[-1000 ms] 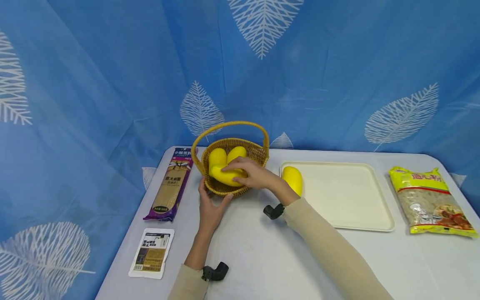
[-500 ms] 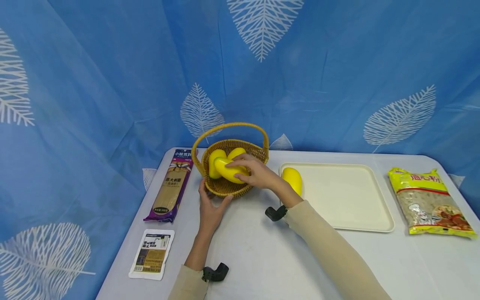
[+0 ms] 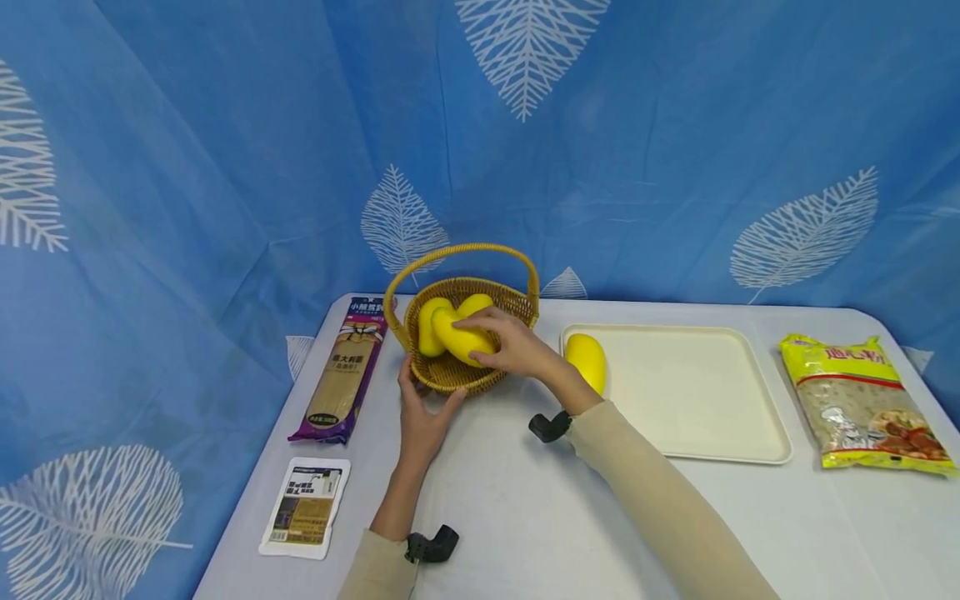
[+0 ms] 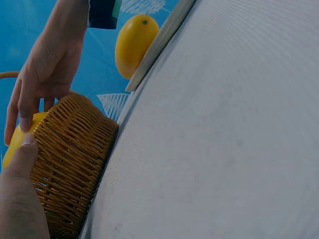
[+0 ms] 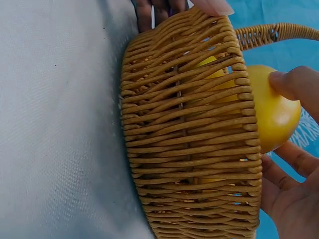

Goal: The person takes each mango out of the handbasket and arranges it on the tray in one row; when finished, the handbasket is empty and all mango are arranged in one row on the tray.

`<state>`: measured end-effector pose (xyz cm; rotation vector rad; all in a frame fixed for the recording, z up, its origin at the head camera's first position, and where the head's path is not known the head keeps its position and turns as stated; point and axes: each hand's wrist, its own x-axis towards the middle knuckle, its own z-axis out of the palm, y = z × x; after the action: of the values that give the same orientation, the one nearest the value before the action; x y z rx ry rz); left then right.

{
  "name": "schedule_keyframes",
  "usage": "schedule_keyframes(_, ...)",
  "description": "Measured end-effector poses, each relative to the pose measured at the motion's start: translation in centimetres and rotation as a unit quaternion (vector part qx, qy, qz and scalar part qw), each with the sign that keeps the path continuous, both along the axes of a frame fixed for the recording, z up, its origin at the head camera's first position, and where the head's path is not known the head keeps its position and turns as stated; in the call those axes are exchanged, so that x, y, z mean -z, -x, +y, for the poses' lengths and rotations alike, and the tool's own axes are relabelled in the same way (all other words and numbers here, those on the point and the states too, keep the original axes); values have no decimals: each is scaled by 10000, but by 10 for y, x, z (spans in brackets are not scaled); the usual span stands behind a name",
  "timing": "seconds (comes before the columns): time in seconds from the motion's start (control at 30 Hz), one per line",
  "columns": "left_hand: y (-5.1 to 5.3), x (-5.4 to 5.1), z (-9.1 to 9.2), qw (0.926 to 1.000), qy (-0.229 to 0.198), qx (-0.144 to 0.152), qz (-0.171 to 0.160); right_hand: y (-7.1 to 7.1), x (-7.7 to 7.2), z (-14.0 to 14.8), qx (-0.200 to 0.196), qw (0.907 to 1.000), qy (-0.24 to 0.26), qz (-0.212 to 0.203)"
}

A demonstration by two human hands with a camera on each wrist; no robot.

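The wicker basket (image 3: 450, 381) stands at the back of the table, its handle arched up. Inside lie two yellow mangoes (image 3: 429, 333), and a third mango (image 3: 459, 340) rests over them, pinched between the thumb and fingers of the right hand (image 3: 517, 346). In the right wrist view that mango (image 5: 273, 117) bulges above the basket rim, the thumb on its upper side. The left hand (image 3: 423, 417) grips the near left side of the basket, thumb and fingers spread; in the left wrist view its thumb (image 4: 22, 164) lies against the wicker wall (image 4: 70, 154).
Right of the basket, a cream tray (image 3: 690, 392) holds another mango (image 3: 586, 362) at its left end. A noodle bag (image 3: 862, 404) lies at the far right. Left of the basket are a purple pasta pack (image 3: 341, 375) and a small white pouch (image 3: 305, 508).
The right hand has lifted its mango slightly and shifted it right, turning it more steeply, so the left mango shows more. The left hand has stayed on the basket.
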<state>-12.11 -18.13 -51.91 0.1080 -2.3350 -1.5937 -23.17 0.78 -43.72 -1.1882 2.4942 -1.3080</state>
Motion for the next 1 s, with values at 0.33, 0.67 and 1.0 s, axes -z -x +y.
schedule_keyframes(0.33,-2,-2,-1,9998,139,-126,-110,-12,-12,19,326,9983,426,206)
schedule_keyframes(0.67,-1,-1,-1,9998,97,-120,-150,-42,-31,65,1045,9892,1015,-165)
schedule_keyframes(1.0,0,0,0,9999,-79,-14,-139,-70,-23,134,2044,9727,1084,-154)
